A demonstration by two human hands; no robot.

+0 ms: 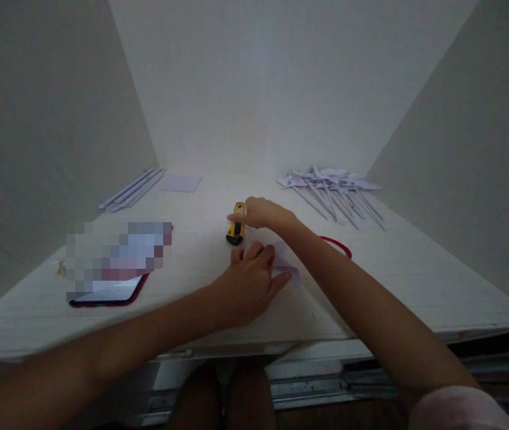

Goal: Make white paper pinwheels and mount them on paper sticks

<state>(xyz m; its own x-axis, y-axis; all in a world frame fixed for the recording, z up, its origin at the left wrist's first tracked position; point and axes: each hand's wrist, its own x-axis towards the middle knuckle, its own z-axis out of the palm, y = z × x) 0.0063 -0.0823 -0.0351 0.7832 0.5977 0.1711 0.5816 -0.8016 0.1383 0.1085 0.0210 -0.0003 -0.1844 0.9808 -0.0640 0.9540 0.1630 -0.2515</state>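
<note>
My right hand [266, 212] is closed at a yellow and black utility knife [237, 227], with a finger lying across its body. The knife stands out just beyond my left hand, its black end toward me; I cannot make out its blade. My left hand [250, 283] is bent over the table, fingers curled and thumb stretched to the right. Between that thumb and the fingers is a piece of white paper [288, 266], partly hidden by the hand and my right forearm.
Paper pieces on thin sticks [333, 185] lie heaped at the back right. Rolled paper sticks [133, 188] and a flat paper square [180, 183] are at the back left. A red-edged phone [111, 291] lies left. A red curved object [339, 245] shows behind my right forearm. Walls enclose the white table.
</note>
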